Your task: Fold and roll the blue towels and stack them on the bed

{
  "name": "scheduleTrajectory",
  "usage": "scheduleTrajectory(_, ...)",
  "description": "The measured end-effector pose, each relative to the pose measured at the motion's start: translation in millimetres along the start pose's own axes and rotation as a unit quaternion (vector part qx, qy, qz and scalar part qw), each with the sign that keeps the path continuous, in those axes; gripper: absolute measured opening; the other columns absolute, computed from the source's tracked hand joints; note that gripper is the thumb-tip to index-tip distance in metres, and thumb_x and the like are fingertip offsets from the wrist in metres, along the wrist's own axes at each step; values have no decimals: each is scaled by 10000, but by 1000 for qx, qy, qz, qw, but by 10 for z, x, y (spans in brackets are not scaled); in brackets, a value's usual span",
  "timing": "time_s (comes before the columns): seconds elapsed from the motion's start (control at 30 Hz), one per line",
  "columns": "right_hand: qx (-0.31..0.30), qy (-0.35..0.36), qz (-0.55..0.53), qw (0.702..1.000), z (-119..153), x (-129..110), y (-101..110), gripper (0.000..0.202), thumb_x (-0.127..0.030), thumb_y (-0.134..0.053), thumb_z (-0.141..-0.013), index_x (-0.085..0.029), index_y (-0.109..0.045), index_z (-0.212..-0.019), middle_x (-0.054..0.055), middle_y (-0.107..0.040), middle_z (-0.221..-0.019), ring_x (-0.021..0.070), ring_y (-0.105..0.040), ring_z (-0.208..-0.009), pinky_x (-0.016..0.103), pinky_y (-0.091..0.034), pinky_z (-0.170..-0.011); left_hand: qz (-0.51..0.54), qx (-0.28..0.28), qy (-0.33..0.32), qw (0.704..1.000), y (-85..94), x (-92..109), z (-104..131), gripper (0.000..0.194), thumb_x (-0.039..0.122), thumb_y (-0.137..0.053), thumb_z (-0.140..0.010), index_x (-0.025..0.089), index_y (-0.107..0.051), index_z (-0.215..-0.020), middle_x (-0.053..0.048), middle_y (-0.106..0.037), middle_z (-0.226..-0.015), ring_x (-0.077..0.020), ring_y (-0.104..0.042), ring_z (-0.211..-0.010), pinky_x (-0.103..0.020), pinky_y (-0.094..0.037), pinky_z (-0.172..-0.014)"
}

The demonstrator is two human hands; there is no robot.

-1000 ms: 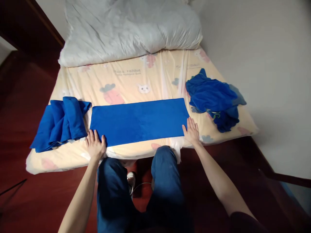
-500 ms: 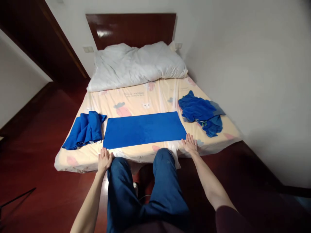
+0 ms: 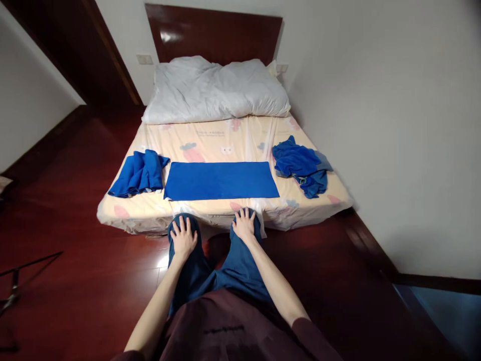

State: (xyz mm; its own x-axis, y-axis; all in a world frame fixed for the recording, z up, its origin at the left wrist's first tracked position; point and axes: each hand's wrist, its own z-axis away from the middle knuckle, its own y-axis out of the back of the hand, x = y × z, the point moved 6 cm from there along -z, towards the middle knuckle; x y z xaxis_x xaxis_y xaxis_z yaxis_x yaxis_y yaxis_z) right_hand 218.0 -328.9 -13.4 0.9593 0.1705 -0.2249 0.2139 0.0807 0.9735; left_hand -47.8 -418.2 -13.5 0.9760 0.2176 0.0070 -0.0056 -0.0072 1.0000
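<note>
My left hand (image 3: 184, 236) lies with spread fingers on my left knee, holding nothing. On the other knee rests my right hand (image 3: 244, 224), its fingers also apart and nothing in it. Just beyond both knees a blue cloth (image 3: 221, 181), which looks like a towel, lies flat as a long rectangle near the bed's front edge. To its left is a loosely folded pile of blue cloth (image 3: 139, 174). A crumpled heap of blue cloth (image 3: 298, 163) with a greyer part sits to its right. Neither hand touches any of these cloths.
The bed (image 3: 210, 143) has a pale sheet with carrot prints. A white quilt (image 3: 218, 90) is bunched against the dark headboard (image 3: 218, 32). A wall (image 3: 376, 125) runs along the right side. A thin black stand (image 3: 15, 281) is on the red floor at left.
Both hands have left the near corners of the flat blue cloth and moved inward onto my knees. My view has tilted down and back. The cloths look unmoved.
</note>
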Motion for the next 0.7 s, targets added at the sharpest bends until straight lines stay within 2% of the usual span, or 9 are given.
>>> scheduleTrajectory(0.07,-6,48,36,998,77,-238,-61,425,-319,-566,-968,-140,-717,-1322,221,-517,-1587,457,-278,-1564,736,-76,-1248,-5,-14,0,1000,26,-8,-10,716,401,-461,-1029,92,-346,-1665,-207,-185,-1749,-525,-213,-1565,-668,-370,-1173)
scheduleTrajectory(0.2,-39,133,5,990,85,-449,-130,391,-308,-542,-995,-117,-724,-1284,202,-754,-1242,337,-583,-1342,560,-142,-1309,-7,-27,6,1000,34,-63,-1,729,418,-454,-1031,102,-323,-1675,-196,-171,-1756,-516,-214,-1568,-653,-369,-1181)
scheduleTrajectory(0.27,-34,116,-61,991,19,-450,-120,381,-291,-540,-1000,-126,-716,-1295,154,-795,-1129,286,-670,-1213,482,-231,-1296,-1,-27,8,1000,28,-77,7,737,419,-459,-1026,105,-316,-1677,-195,-163,-1758,-512,-200,-1574,-655,-359,-1188)
scheduleTrajectory(0.33,-13,61,-165,984,-69,-408,-108,365,-262,-540,-997,-153,-713,-1300,116,-807,-1104,258,-709,-1144,433,-349,-1240,9,-24,11,1000,24,-80,4,747,417,-468,-1019,104,-313,-1678,-195,-158,-1759,-516,-189,-1576,-666,-346,-1191)
scheduleTrajectory(0.4,7,8,-295,956,-158,-366,-129,356,-248,-553,-988,-182,-709,-1301,95,-811,-1102,250,-733,-1094,409,-458,-1156,19,-19,16,1000,22,-75,-11,750,411,-473,-1013,97,-317,-1676,-201,-166,-1756,-527,-188,-1571,-678,-338,-1189)
scheduleTrajectory(0.47,21,-27,-425,905,-248,-349,-181,352,-248,-591,-964,-203,-705,-1294,84,-813,-1079,248,-750,-1037,409,-517,-1097,24,-13,20,999,21,-67,-34,746,406,-471,-1012,91,-324,-1672,-208,-178,-1752,-534,-192,-1565,-687,-338,-1182)
scheduleTrajectory(0.53,25,-51,-549,834,-345,-352,-252,340,-245,-638,-929,-221,-704,-1262,65,-816,-1042,231,-758,-973,403,-543,-1067,27,-10,17,999,15,-55,-56,742,407,-466,-1013,90,-330,-1670,-216,-187,-1748,-532,-196,-1563,-692,-344,-1173)
scheduleTrajectory(0.63,14,-119,-718,686,-475,-354,-389,302,-245,-680,-893,-217,-687,-1194,51,-817,-1050,198,-766,-900,359,-590,-953,29,-7,11,999,6,-42,-74,738,409,-465,-1013,96,-336,-1668,-217,-195,-1745,-527,-202,-1562,-691,-347,-1169)
scheduleTrajectory(0.7,0,-167,-793,586,-539,-373,-470,255,-236,-682,-890,-210,-669,-1144,55,-815,-1092,181,-770,-891,310,-599,-854,29,-2,10,1000,8,-38,-78,737,410,-470,-1014,100,-338,-1669,-214,-196,-1746,-523,-206,-1562,-681,-344,-1176)
